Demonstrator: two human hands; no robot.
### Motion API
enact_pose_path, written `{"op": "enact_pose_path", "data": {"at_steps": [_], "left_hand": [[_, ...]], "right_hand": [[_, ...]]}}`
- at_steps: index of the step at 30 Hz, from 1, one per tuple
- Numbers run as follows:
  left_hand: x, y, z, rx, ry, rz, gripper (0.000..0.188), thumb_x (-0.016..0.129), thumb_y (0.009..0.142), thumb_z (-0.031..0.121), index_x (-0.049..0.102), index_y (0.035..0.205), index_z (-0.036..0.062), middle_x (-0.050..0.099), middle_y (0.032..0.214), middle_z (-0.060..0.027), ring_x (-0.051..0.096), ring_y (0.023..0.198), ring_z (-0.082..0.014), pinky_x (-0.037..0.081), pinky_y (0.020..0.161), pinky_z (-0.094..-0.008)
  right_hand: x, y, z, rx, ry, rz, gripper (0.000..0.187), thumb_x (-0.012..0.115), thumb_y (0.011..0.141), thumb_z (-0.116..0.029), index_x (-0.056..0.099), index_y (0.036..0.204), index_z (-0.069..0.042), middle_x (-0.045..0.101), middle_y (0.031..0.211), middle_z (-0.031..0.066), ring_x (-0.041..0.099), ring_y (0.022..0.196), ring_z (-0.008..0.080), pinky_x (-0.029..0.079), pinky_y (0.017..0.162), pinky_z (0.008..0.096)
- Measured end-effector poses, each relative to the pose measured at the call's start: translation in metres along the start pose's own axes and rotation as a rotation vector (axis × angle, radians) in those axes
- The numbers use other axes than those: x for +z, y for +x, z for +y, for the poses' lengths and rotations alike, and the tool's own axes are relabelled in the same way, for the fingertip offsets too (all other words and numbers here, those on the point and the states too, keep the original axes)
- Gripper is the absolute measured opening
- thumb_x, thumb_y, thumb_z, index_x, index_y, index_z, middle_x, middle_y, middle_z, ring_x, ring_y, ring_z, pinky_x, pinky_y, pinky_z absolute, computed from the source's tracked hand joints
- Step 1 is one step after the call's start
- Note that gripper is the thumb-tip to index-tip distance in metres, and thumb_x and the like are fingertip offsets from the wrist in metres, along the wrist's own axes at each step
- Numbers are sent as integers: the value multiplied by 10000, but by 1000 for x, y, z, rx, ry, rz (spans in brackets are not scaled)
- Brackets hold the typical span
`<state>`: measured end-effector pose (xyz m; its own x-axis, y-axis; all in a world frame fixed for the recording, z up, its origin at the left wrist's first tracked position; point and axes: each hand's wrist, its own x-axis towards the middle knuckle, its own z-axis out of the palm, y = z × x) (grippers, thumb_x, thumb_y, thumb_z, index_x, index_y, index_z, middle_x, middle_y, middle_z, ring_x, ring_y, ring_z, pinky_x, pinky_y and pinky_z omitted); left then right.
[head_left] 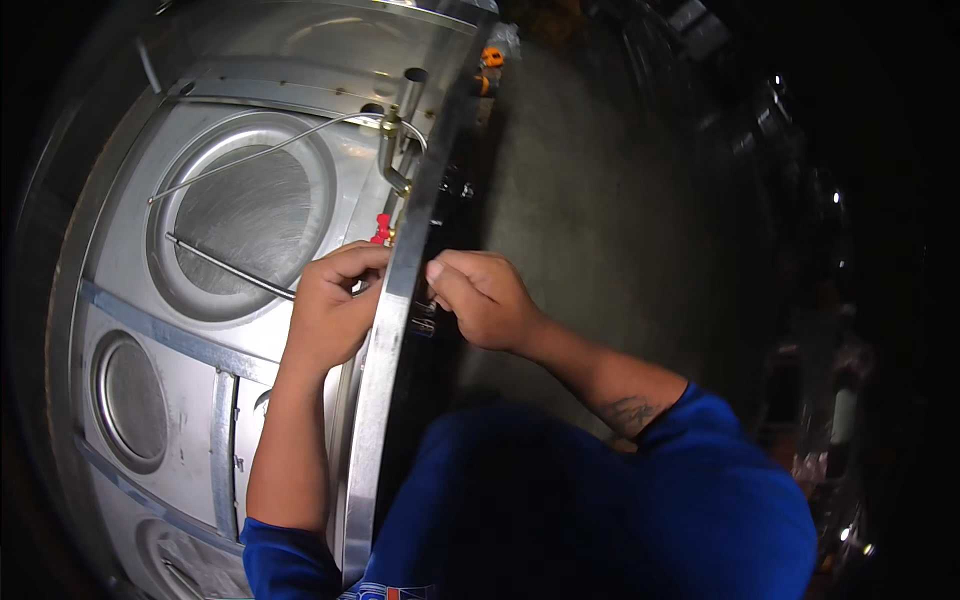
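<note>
My left hand (335,305) is on the inner side of a metal front panel (382,380) of a stainless steel appliance body. Its thumb and fingers close together against the panel, and what they grip is hidden behind them. Across the panel's edge, my right hand (487,300) is curled at the outer face, fingertips pinched on something I cannot make out. Just beyond the left fingers sits a red valve handle (381,230). A bent metal pipe (388,155) with a brass fitting (390,120) rises farther up along the panel. Below the right hand, a shiny dark knob-like part (424,322) shows partly.
A thin tube (270,155) arcs over a large round recess (245,215), and a metal rod (230,265) ends near my left wrist. Smaller round recesses (130,400) and metal strips (222,450) lie nearer. An orange object (492,57) is at the far end; grey floor (600,200) stretches right.
</note>
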<state>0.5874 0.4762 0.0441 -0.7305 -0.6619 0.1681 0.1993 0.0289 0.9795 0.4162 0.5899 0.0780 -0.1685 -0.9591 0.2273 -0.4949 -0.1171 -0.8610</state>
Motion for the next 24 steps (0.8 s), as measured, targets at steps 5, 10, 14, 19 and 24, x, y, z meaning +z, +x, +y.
{"op": "enact_pose_path", "data": {"at_steps": [5, 10, 14, 19, 24], "left_hand": [[-5, 3, 1, -14, -83, -17, 238, 735, 869, 55, 720, 1086, -40, 691, 1000, -84, 636, 871, -122, 507, 796, -266], [-6, 2, 0, -64, -101, -21, 227, 732, 876, 37, 716, 1086, -44, 697, 1035, -88, 667, 896, -137, 530, 810, -272], [-8, 2, 2, -101, -87, -13, 209, 732, 882, 34, 713, 1073, -51, 701, 1026, -85, 667, 881, -131, 532, 795, -268], [-7, 1, -1, -16, -120, -14, 203, 725, 897, 39, 703, 1074, -58, 703, 1006, -82, 664, 870, -124, 531, 788, -265], [-6, 1, -2, -172, -103, -2, 195, 720, 900, 25, 699, 1074, -61, 702, 1017, -96, 667, 894, -136, 535, 804, -279]], "right_hand": [[-5, 1, 2, -107, 32, 88, 61, 665, 898, -60, 638, 888, -7, 584, 702, 25, 518, 608, 81, 414, 549, 255], [2, 6, 9, -342, -78, 156, 61, 693, 862, -12, 642, 896, -10, 577, 680, 74, 563, 542, 125, 435, 519, 277], [5, 3, 7, -127, 57, 110, 102, 669, 924, -85, 649, 882, 5, 600, 688, 101, 572, 566, 137, 445, 522, 302], [2, -1, 4, -102, 94, 89, 96, 661, 932, -80, 656, 895, 8, 616, 705, 81, 564, 583, 122, 445, 538, 298], [4, 3, 10, -206, 32, 104, 65, 702, 874, -49, 646, 883, -18, 618, 707, 58, 562, 563, 101, 445, 510, 274]]}}
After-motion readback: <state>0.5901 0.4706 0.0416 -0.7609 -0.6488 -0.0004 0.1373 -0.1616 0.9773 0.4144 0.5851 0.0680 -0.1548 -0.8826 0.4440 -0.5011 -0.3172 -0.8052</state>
